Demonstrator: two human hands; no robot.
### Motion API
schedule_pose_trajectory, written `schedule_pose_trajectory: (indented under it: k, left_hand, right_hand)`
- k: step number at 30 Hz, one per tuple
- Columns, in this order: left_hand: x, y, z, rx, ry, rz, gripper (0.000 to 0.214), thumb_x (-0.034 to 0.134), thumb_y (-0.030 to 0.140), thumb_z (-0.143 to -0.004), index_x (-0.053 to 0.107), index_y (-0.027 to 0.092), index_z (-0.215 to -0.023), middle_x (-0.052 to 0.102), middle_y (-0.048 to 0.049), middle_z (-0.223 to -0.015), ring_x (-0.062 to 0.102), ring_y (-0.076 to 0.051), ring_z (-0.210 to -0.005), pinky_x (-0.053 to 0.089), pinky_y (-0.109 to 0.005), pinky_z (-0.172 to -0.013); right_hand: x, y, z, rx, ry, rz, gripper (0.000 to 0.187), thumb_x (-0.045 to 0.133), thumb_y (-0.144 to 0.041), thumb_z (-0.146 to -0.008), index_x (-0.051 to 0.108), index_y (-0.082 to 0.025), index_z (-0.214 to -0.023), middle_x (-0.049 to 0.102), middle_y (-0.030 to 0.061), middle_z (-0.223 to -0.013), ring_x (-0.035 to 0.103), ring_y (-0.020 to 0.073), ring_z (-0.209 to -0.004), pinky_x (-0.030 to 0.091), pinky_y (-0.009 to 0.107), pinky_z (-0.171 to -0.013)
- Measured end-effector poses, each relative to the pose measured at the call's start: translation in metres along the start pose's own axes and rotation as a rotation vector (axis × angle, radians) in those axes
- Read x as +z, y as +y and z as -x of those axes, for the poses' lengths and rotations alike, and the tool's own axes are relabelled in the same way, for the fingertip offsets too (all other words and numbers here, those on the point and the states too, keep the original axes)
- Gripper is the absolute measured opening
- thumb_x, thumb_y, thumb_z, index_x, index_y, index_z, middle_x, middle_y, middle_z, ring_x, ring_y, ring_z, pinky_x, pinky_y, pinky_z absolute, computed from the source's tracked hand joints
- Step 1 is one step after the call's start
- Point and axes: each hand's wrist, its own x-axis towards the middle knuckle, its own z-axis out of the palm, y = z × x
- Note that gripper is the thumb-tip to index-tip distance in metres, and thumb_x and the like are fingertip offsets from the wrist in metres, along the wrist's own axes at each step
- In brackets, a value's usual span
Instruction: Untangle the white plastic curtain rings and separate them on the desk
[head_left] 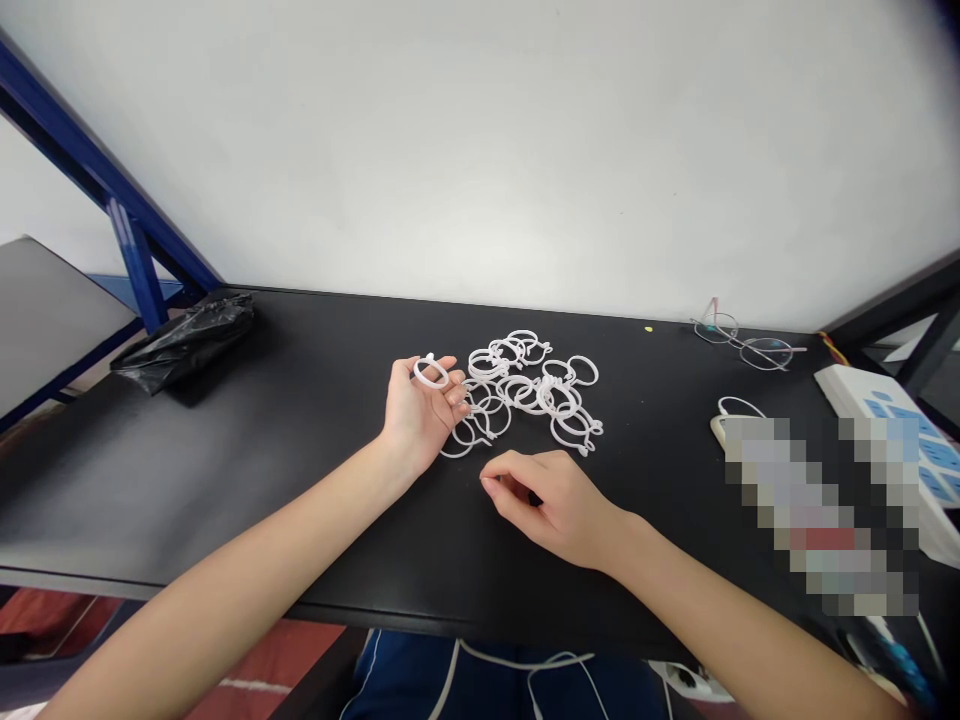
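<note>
My left hand (424, 415) is turned palm up over the table, its fingers loosely curled. A white plastic ring (433, 384) with a small knob on top rests at its thumb and fingers, held there. Beside the fingertips, to the right, lies a loose heap of similar white rings (555, 400), many overlapping; some show small loops or open ends. In front of the heap my right hand (551, 500) is closed, thumb and forefinger tips together, with no object visible between them.
The black table (300, 350) backs onto a white wall (480, 150). A crumpled black plastic bag (191, 340) lies at the far left. Glasses (750, 340) lie at the back right, near a white power strip (862, 385) and a blurred-out phone-like object (724, 432) with a cable.
</note>
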Motion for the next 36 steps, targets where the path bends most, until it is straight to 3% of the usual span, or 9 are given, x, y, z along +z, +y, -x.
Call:
schedule_pose_trajectory:
  k: [20, 27, 36]
  left_hand:
    - [0.0029, -0.0012, 0.0014, -0.038, -0.029, -0.104, 0.025, 0.034, 0.029, -0.089, 0.047, 0.017, -0.071, 0.044, 0.0032, -0.055, 0.035, -0.007, -0.039, 0.038, -0.02, -0.042]
    - [0.0017, -0.0017, 0.0012, -0.026, -0.028, -0.132, 0.021, 0.047, 0.033, -0.09, 0.048, 0.017, -0.075, 0.044, 0.0046, -0.057, 0.035, -0.007, -0.041, 0.038, -0.019, -0.042]
    - [0.0002, -0.0008, 0.0001, -0.028, -0.055, -0.087, 0.023, 0.036, 0.023, -0.083, 0.054, 0.014, -0.072, 0.049, -0.0011, -0.057, 0.039, -0.01, -0.04, 0.04, -0.022, -0.041]
  right_hand:
    - [0.0014, 0.0009, 0.0003, 0.0, 0.0, 0.042, 0.013, 0.048, -0.018, -0.094, 0.058, -0.016, -0.087, 0.054, -0.0041, -0.061, 0.046, 0.0071, -0.051, 0.036, 0.02, -0.053]
    - [0.0021, 0.0006, 0.0004, 0.007, -0.008, 0.049, 0.014, 0.047, -0.019, -0.095, 0.058, -0.018, -0.088, 0.057, -0.0032, -0.063, 0.047, 0.0081, -0.051, 0.037, 0.02, -0.053]
    - [0.0031, 0.0016, 0.0004, 0.0, -0.004, 0.056, 0.013, 0.048, -0.019, -0.094, 0.058, -0.017, -0.087, 0.055, -0.004, -0.061, 0.046, 0.0079, -0.05, 0.037, 0.02, -0.053]
